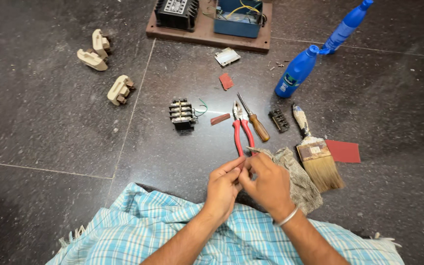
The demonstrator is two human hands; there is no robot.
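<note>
Both hands meet over the lap: left hand and right hand pinch a tiny part, too small to identify. Looks like fine fitting; next needs steady fingertip grip. Pliers near on floor.

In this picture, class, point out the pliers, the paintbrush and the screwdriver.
pliers (237,132), head view, on a red handle.
paintbrush (321,169), head view, on the bristles.
screwdriver (259,127), head view, on the brown wooden handle.
</note>
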